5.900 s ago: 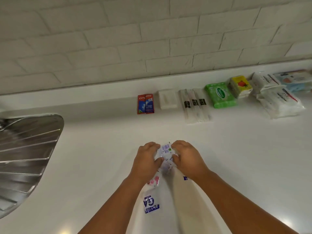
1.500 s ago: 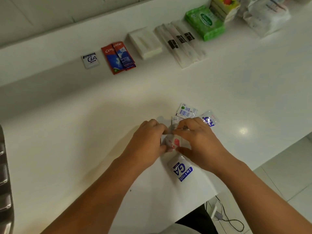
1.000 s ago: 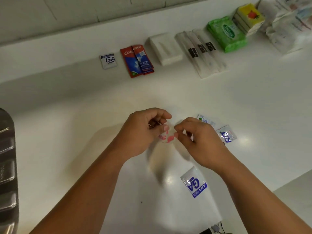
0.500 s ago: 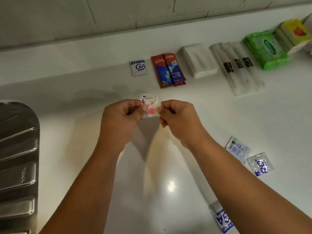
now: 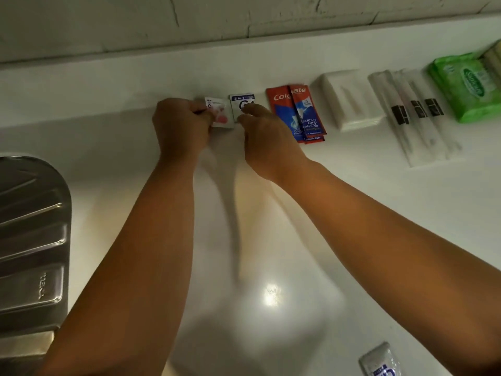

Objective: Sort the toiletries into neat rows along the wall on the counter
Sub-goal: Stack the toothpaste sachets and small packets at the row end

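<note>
A small white sachet with pink print [image 5: 220,113] lies low over the counter by the wall ledge, at the left end of the row. My left hand [image 5: 181,126] pinches its left edge. My right hand [image 5: 267,138] has its fingertips at the sachet's right edge and partly covers the white "GA" sachet [image 5: 242,102] beside it. The row continues to the right with two red and blue Colgate sachets [image 5: 296,112], a white soap bar [image 5: 349,99], wrapped toothbrushes [image 5: 414,118] and a green wipes pack [image 5: 466,82].
A steel sink drainboard [image 5: 29,240] fills the left edge. One loose clear sachet with blue print [image 5: 379,362] lies at the bottom right, near the counter's front. The white counter [image 5: 379,213] meets a raised ledge below the tiled wall [image 5: 244,17].
Both hands lifted the pink-printed sachet from the loose pile and carried it forward to the wall, down beside the "GA" sachet. My view moved in closer to the row.
</note>
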The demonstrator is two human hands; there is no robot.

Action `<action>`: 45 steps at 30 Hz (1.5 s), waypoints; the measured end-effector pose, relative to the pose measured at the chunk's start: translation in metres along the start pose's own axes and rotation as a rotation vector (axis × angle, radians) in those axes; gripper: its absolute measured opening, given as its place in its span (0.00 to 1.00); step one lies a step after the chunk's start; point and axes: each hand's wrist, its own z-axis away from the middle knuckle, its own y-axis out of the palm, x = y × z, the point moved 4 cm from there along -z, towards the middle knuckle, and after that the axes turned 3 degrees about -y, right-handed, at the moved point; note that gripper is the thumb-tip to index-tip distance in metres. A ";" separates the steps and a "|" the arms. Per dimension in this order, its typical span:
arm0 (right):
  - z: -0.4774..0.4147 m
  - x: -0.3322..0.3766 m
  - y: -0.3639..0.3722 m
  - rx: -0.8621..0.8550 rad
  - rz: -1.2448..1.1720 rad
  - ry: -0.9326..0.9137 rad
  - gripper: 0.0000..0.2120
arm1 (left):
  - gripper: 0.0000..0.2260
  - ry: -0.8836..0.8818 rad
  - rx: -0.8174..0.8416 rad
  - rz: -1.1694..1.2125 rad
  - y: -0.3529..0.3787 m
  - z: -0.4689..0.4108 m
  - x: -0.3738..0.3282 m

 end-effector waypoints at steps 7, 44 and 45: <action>-0.004 0.003 0.004 0.068 0.102 -0.067 0.18 | 0.14 0.069 -0.119 -0.148 0.005 -0.009 0.000; 0.201 -0.085 -0.116 -0.164 -0.200 0.117 0.15 | 0.13 0.348 0.164 -0.204 0.077 0.231 -0.093; 0.214 -0.093 -0.120 -0.159 -0.197 0.135 0.14 | 0.13 0.347 0.194 -0.216 0.085 0.242 -0.095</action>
